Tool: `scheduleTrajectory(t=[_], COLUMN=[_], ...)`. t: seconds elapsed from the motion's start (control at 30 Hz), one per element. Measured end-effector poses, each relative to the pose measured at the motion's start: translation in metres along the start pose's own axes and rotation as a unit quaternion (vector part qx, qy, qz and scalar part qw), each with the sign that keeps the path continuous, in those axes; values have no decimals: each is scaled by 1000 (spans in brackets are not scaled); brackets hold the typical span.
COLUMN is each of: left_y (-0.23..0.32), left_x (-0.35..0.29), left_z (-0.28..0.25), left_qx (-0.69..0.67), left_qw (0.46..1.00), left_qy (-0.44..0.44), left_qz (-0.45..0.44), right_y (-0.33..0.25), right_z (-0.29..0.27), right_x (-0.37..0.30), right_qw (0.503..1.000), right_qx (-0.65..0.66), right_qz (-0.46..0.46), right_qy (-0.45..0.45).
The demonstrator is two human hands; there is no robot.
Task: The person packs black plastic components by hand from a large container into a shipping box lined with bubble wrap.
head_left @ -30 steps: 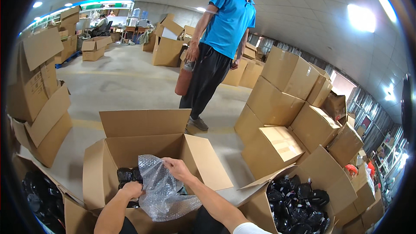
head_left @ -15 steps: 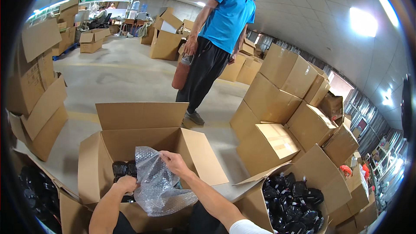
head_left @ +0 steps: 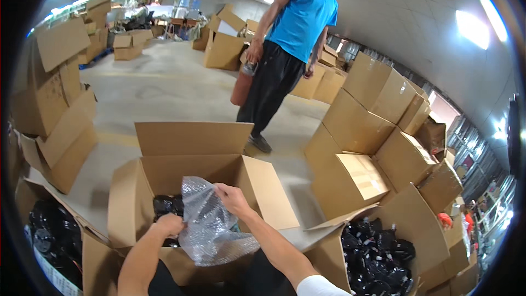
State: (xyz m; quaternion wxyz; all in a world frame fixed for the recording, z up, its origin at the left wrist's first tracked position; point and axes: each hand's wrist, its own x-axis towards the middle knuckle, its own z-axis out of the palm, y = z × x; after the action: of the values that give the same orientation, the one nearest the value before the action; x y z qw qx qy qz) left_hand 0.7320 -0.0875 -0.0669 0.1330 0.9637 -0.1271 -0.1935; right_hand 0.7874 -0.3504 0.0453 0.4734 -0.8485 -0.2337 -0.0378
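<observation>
A sheet of clear bubble wrap (head_left: 211,235) hangs between my hands, over the open cardboard box (head_left: 192,167) in front of me. Closed on the wrap's upper right edge is my right hand (head_left: 232,198). My left hand (head_left: 169,225) is lower, its fingers curled at the wrap's left edge, and appears to pinch it there. Several black, shiny wrapped items (head_left: 167,205) sit inside the box, just beyond my left hand. The wrap and my arms hide the rest of the box's contents.
Black wrapped items fill an open box (head_left: 378,257) at my right and another box (head_left: 52,235) at my left. Stacked cartons (head_left: 356,126) rise on the right. Beyond my box stands a person in a blue shirt (head_left: 307,16), holding a reddish bottle (head_left: 243,85).
The whole scene has shifted slightly right in view. Both hands keep their hold on the bubble wrap, whose upper edge has folded over a little near my right hand.
</observation>
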Motion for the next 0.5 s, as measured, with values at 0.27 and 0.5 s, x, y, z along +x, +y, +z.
scheduleTrajectory(t=[0.27,0.5], left_y=[17,16], left_x=[-14,-18], left_z=[3,9], left_qx=[45,-10], left_qw=[997,1000], left_qy=[-51,-2], left_qz=[32,24], right_y=[23,39], right_z=[7,16], right_x=[-19,-13], right_qw=[969,999], right_qx=[241,-34], right_qz=[26,-36], right_qy=[-47,-5])
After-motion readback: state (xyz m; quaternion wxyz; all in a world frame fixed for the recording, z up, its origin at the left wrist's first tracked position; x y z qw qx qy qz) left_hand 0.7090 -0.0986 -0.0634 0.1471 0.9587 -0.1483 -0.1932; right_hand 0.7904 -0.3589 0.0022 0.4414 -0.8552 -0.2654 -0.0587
